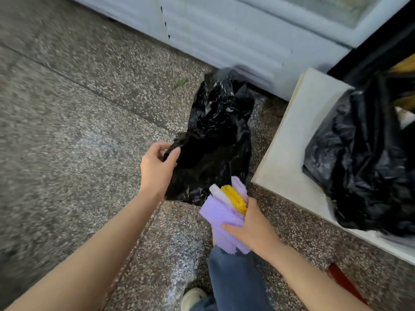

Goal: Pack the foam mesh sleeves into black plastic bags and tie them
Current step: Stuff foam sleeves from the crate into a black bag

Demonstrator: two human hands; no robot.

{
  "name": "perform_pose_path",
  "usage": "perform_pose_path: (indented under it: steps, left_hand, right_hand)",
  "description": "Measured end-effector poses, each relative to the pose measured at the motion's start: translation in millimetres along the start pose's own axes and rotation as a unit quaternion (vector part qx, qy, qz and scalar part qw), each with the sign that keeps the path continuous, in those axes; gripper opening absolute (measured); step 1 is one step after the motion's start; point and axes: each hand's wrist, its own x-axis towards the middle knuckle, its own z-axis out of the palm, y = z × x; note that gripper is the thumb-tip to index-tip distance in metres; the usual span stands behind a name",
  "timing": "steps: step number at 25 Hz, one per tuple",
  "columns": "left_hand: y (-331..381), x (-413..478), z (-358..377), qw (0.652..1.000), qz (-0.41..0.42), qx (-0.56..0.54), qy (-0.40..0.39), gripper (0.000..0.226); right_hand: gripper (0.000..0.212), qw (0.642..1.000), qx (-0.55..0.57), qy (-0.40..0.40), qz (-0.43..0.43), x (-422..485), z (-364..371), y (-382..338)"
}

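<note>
A crumpled black plastic bag [215, 135] hangs over the speckled floor in the middle of the view. My left hand [157, 167] pinches its rim at the left side, holding the mouth open. Just below the bag's mouth, my right hand [251, 227] grips a bundle of foam mesh sleeves [224, 214]: mostly purple, with one white and one yellow among them. The top of the bundle touches the bag's lower edge.
A white box [289, 140] stands at the right with a second, fuller black bag [363, 162] in it. A white freezer cabinet [224, 34] runs along the back. My jeans leg [235, 281] and shoe are below; a red object [345, 283] lies at lower right.
</note>
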Motion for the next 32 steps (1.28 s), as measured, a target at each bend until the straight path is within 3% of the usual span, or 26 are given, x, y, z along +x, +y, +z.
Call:
perform_pose_path:
  steps: [8, 11, 14, 20, 23, 25, 27, 29, 30, 32]
  left_hand:
    - [118, -61, -88, 0.993, 0.106, 0.028, 0.034, 0.011]
    - [141, -79, -108, 0.985, 0.149, 0.093, 0.001, 0.006]
    - [162, -95, -113, 0.986, 0.148, 0.058, -0.041, 0.012]
    - [211, -107, -130, 0.989, 0.109, -0.084, -0.053, 0.018]
    - [225, -116, -143, 0.986, 0.121, -0.081, -0.077, 0.012]
    - [229, -120, -150, 0.986, 0.146, -0.031, -0.078, 0.017]
    - [227, -126, -153, 0.983, 0.171, 0.011, -0.07, 0.02]
    - [226, -139, -152, 0.978, 0.193, 0.035, -0.063, 0.014]
    - [224, -147, -151, 0.974, 0.209, 0.048, -0.066, 0.012]
    - [222, -166, -147, 0.965, 0.241, 0.062, -0.081, 0.012]
  right_hand:
    - [0.065, 0.977, 0.058, 0.135, -0.157, -112, -60, -80]
    - [0.061, 0.953, 0.118, 0.188, -0.208, -124, -82, -124]
    - [0.068, 0.942, 0.124, 0.205, -0.235, -119, -94, -167]
    - [0.07, 0.955, -0.115, 0.1, -0.255, -109, -84, -169]
    - [0.07, 0.894, -0.35, 0.08, -0.266, -109, -87, -164]
    - [0.069, 0.882, -0.384, 0.075, -0.262, -112, -91, -164]
    - [0.068, 0.933, -0.254, 0.077, -0.242, -121, -94, -170]
    - [0.066, 0.979, 0.004, 0.069, -0.19, -127, -95, -181]
    - [0.065, 0.979, 0.129, 0.065, -0.143, -128, -96, -187]
    - [0.063, 0.943, 0.321, 0.069, -0.054, -126, -101, -193]
